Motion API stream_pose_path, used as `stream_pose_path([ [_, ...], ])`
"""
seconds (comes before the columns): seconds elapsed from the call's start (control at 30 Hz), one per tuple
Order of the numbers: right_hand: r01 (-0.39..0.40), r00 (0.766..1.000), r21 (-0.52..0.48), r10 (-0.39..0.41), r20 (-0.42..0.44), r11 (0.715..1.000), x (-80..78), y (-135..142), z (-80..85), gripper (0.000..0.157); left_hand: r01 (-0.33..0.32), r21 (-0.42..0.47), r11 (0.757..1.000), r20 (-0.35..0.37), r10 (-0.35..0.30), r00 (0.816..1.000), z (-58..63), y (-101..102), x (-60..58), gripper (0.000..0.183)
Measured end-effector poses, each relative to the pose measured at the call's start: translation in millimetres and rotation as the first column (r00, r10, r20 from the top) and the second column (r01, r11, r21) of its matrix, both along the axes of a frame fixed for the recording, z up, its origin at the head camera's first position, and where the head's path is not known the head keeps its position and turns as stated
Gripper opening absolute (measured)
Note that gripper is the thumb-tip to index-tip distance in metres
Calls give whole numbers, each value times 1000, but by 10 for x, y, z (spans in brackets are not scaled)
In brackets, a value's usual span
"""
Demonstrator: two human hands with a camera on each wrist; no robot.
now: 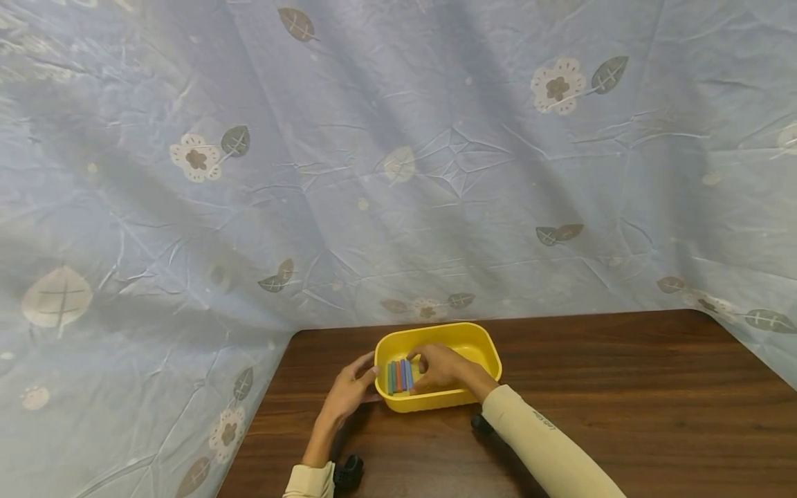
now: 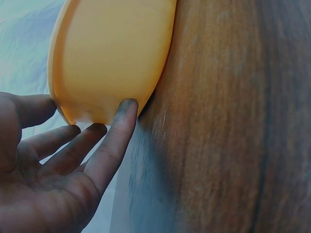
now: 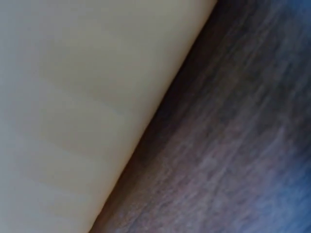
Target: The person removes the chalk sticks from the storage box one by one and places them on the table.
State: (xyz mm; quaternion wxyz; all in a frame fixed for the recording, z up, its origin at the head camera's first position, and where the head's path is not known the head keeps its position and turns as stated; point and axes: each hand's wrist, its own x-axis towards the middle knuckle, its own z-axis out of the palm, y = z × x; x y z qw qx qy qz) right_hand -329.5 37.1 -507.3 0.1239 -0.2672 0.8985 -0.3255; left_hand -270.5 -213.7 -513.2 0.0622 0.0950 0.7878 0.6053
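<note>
A yellow plastic basin (image 1: 486,346) sits on the wooden table. Inside it, near the left end, coloured chalk-like sticks (image 1: 398,377) lie side by side in a row. My right hand (image 1: 441,365) reaches into the basin with thumb and forefinger curled to the two ends of the row's rightmost light blue stick (image 1: 408,375), pinching it. Against the basin's left end, my left hand (image 1: 346,391) touches the outer wall with spread, fairly straight fingers. In the left wrist view those fingers (image 2: 116,141) press low on the wall (image 2: 112,53), the thumb at the rim.
The brown tabletop (image 1: 623,387) extends to the right of the basin. A pale blue patterned cloth (image 1: 398,228) hangs behind and at the left. Only the basin's blurred pale outer wall (image 3: 87,97) and dark wood (image 3: 218,145) show in the right wrist view.
</note>
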Motion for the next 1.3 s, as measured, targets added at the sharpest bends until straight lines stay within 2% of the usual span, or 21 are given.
stream_pose_path([
  [0.5, 22, 1000, -38, -22, 9, 999, 63, 111, 90, 76, -12, 0, 1000, 22, 12, 1000, -24, -13, -7, 56],
  [1.0, 61, 996, -48, -64, -54, 997, 240, 388, 269, 80, 15, 1, 1000, 4, -15, 1000, 14, 5, 11, 55],
  [1.3, 68, 994, -72, -74, -82, 995, 306, 561, 325, 80, -7, 17, 1000, 19, 7, 1000, -4, 13, 13, 56],
])
